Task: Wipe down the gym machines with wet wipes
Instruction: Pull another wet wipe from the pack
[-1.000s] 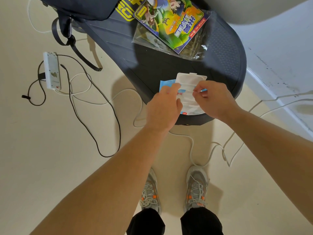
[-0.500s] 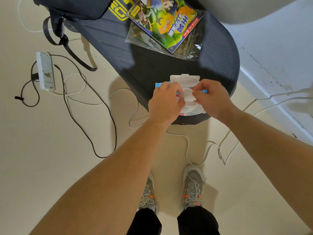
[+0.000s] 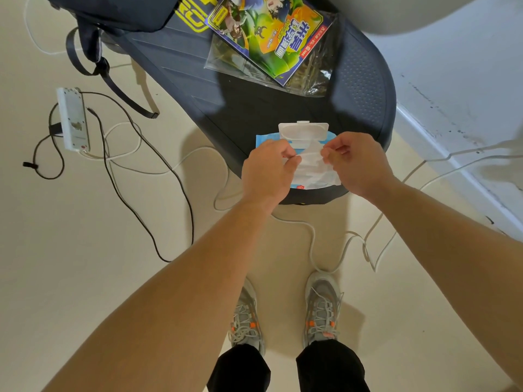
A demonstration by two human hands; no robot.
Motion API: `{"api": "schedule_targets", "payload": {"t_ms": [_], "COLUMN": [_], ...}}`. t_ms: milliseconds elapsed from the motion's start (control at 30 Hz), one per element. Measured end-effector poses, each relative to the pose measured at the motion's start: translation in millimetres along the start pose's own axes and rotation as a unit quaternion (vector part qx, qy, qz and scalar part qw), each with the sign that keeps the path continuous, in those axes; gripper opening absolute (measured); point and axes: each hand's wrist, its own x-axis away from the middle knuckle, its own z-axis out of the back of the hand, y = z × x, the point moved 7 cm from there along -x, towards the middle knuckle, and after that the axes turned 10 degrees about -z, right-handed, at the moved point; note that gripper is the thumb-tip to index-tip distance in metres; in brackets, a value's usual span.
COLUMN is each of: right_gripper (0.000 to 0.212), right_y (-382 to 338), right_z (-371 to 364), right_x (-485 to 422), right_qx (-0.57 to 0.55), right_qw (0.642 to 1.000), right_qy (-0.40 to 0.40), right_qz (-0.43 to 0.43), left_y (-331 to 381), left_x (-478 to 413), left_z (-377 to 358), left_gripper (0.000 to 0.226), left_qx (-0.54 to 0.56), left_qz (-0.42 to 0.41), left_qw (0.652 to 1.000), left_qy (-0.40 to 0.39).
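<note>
Hands meet over the near end of the dark machine deck (image 3: 365,89) in the head view, the only one I have. The left hand (image 3: 267,174) has its grip pinched on the left edge of a white wet wipe (image 3: 311,168), and the right hand (image 3: 358,162) has its grip pinched on the right edge. The crumpled wipe is stretched between them, just over the blue wipes pack (image 3: 266,138), which lies on the deck with its white lid (image 3: 304,130) showing at the far side. Farther along the deck I see a comic book (image 3: 266,32) in clear wrap and a dark backpack (image 3: 113,9). On the floor to the left lie a white power strip (image 3: 73,120) and loose cables (image 3: 311,241).
</note>
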Motion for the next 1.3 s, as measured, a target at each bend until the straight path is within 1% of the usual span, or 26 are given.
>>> {"api": "schedule_targets", "payload": {"t_ms": [100,200,267,333,400,467,500,600,633,667,733,767,900,1033,1167,1300], "right_gripper": [0.007,0.01,0.013,0.013,0.011,0.009,0.009,0.01,0.01,0.011,0.009,0.008,0.007,0.006,0.003,0.005], "right_y": [4,13,23,29,27,21,18,11,11,10,11,11,15,20,22,32], "right_z": [7,18,28,35,36,28,23,16,16,17,19,21,20,31,39,44], "right_x": [2,4,5,8,15,21,22,21,18,16,12,10,10,13,18,21], "right_qx": [0.001,0.0,-0.008,-0.017,-0.005,0.003,0.007,-0.007,-0.024,-0.045,-0.074,-0.075,-0.1,-0.137,-0.151,-0.173], "right_qw": [1.0,0.999,0.998,0.997,0.997,0.999,0.999,0.998,0.997,0.997,0.995,0.995,0.993,0.986,0.984,0.978], "right_qy": [0.02,0.04,0.052,0.067,0.07,0.052,0.046,0.059,0.066,0.069,0.069,0.07,0.057,0.065,0.072,0.09], "right_qz": [0.006,-0.014,-0.038,-0.044,-0.022,0.002,0.012,0.015,0.012,0.008,0.0,0.0,-0.031,-0.065,-0.065,-0.079], "left_y": [-6,-12,-12,-11,-5,4,9,27,31,32,30,28,23,25,26,32], "left_x": [1,4,5,6,8,10,11,11,9,7,3,1,0,1,0,-1], "left_z": [1,1,1,-1,-4,-7,-8,-10,-13,-15,-20,-23,-25,-23,-18,-20], "left_gripper": [0.015,0.013,0.012,0.013,0.014,0.012,0.017,0.045,0.048,0.045,0.025,0.02,0.029,0.031,0.032,0.031], "left_qx": [0.01,0.044,0.04,0.028,-0.001,-0.026,-0.03,-0.015,-0.008,-0.001,-0.018,-0.032,-0.075,-0.105,-0.138,-0.193], "left_qz": [0.029,0.061,0.075,0.084,0.069,0.042,0.026,-0.039,-0.06,-0.067,-0.058,-0.048,-0.031,-0.03,-0.035,-0.039], "left_qw": [1.0,0.997,0.996,0.996,0.998,0.999,0.999,0.999,0.998,0.998,0.998,0.998,0.997,0.994,0.988,0.979], "left_qy": [0.003,0.017,0.018,0.013,0.001,-0.002,0.007,0.027,0.026,0.018,0.001,-0.005,-0.01,-0.031,-0.05,-0.061]}}
